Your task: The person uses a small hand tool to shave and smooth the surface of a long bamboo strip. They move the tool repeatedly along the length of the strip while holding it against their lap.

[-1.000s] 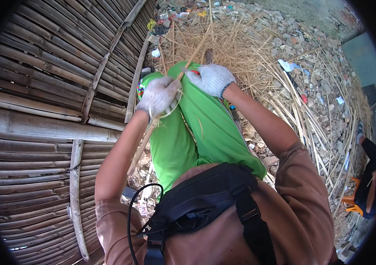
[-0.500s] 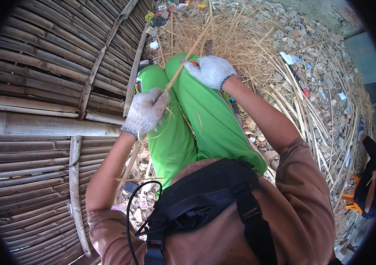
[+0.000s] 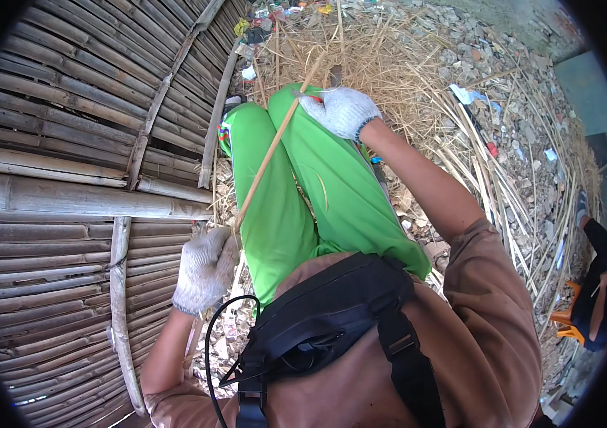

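Observation:
A long, thin bamboo strip (image 3: pixel 266 158) slants across my green-trousered knees. Its near end is gripped in my left hand (image 3: pixel 206 269), a closed white knit glove beside my left thigh. Over the right knee, my right hand (image 3: pixel 343 113), also gloved, has its thumb pressed against the strip near the far end. The fingers of that hand are mostly hidden underneath. A small red bit shows beside its thumb, and a dark flat piece (image 3: pixel 335 74) juts out just beyond the glove; I cannot tell what they belong to.
A bamboo slat wall (image 3: pixel 54 207) rises close on my left. Straw-like shavings (image 3: pixel 389 64) cover the rubble ground ahead, and a bundle of long pale strips (image 3: pixel 489 185) lies to the right. At the far right a person in dark clothes sits by an orange stool (image 3: pixel 567 314).
My left hand has moved down and back toward my left hip, drawing the strip along with it. The strip's far end has slid nearer to my right hand, which has stayed almost still.

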`<action>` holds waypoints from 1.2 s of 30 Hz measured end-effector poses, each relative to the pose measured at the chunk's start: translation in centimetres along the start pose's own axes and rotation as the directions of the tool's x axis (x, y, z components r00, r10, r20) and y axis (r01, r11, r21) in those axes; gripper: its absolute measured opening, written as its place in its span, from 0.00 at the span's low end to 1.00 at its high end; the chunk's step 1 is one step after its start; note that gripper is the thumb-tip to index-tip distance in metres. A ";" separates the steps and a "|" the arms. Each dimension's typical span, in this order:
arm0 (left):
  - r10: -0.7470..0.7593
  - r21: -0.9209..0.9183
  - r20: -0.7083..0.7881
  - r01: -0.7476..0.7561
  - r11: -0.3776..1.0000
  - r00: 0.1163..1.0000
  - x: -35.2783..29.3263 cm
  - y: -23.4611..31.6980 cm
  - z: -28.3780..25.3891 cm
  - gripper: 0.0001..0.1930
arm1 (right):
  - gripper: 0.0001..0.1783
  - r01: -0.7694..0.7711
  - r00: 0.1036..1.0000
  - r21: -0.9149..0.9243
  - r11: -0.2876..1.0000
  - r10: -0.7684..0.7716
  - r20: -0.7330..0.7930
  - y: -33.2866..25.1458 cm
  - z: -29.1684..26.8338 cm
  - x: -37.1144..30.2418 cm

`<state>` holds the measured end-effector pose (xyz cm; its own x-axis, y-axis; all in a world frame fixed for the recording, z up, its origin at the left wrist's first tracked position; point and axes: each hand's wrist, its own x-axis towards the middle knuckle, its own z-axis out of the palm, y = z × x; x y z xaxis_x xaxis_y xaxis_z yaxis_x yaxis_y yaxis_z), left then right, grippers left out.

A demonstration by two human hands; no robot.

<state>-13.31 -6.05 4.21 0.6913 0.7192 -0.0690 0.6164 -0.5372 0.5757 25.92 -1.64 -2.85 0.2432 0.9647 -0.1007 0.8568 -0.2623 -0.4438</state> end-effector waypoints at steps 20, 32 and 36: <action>-0.148 -0.108 -0.024 0.145 0.984 0.989 -14.2 -1.5 2.7 0.10 | 0.50 -0.258 0.966 -0.107 0.960 0.253 -0.057 10.6 -2.5 3.5; -0.086 -0.915 0.028 0.060 0.400 0.996 13.1 2.3 -0.1 0.21 | 0.42 0.200 0.939 0.593 0.780 0.020 -0.344 0.1 -13.7 7.1; 0.176 -0.989 0.144 0.149 -0.016 0.974 23.0 3.2 0.6 0.22 | 0.38 0.221 0.967 0.702 0.677 -0.057 -0.249 -3.5 -15.7 6.8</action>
<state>4.78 8.48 3.93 0.8360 0.5424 -0.0831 -0.2794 0.5511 0.7863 31.74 5.49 11.95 0.2992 0.9424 0.1498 0.3152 0.0506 -0.9477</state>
